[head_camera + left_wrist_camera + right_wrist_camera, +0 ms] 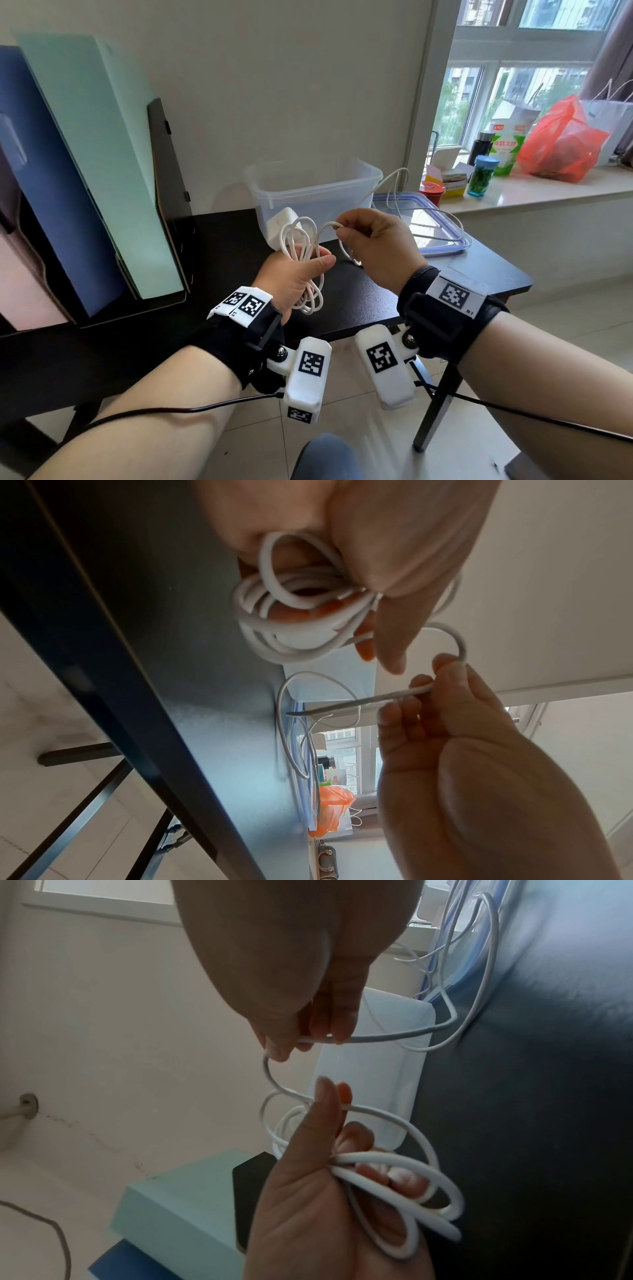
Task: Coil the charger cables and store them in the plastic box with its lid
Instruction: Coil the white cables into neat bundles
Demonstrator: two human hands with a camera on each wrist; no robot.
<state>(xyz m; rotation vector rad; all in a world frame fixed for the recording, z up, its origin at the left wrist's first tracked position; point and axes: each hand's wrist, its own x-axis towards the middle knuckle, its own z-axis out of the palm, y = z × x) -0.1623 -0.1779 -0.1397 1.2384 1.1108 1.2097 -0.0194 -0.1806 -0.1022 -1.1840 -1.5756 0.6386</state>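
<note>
White cable [305, 260] hangs in several loops from the left hand [291, 277], thumb pressed over the bundle, above the black worktop [445, 270]. The right hand [373, 246] pinches the free run just beside it, ready to lay the next turn. Behind stand one clear plastic box [313, 192] with one white charger block [282, 228] before it, and one blue-rimmed lid [442, 236] flat to the right, loose cable trailing across it. How many separate cables make up that slack I cannot tell.

From the left wrist, the coil [294, 615] sits tucked between thumb and curled fingers [298, 615]; the right hand's fingertips [441, 666] nip the strand as it curves away.

From the right wrist, the loops [411, 1191] are uneven. To coil well, I would match each new turn to the last, let the cable slide through the pinch so twist runs out, and keep the thumb clamped until the tail is in.
</note>
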